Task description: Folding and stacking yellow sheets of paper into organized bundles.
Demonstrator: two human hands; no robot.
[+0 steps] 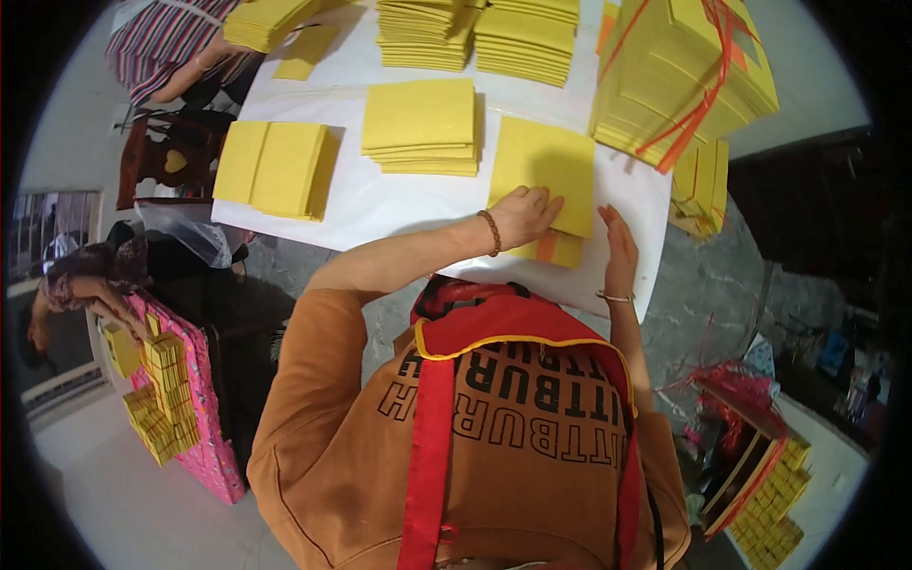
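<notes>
Close to the table's near edge lies a flat yellow paper piece point(543, 157), with another yellow part and an orange strip point(545, 249) showing under its near edge. On that near edge rests my left hand point(525, 217), its fingers bent and closed against the paper; the fingertips are partly hidden. Just right of the paper is my right hand point(619, 249), fingers stretched out and apart, holding nothing. Beyond my left wrist stands a stack of folded yellow paper pieces point(418, 119). Further left is another yellow stack point(271, 166).
Tall yellow stacks point(524, 43) stand at the table's point(418, 204) far side. A large yellow bundle tied with red strips point(655, 85) is at the right. Another person's striped sleeve point(166, 43) shows far left. Below it, a second person's arm reaches over a pink-covered table point(204, 408) holding yellow bundles.
</notes>
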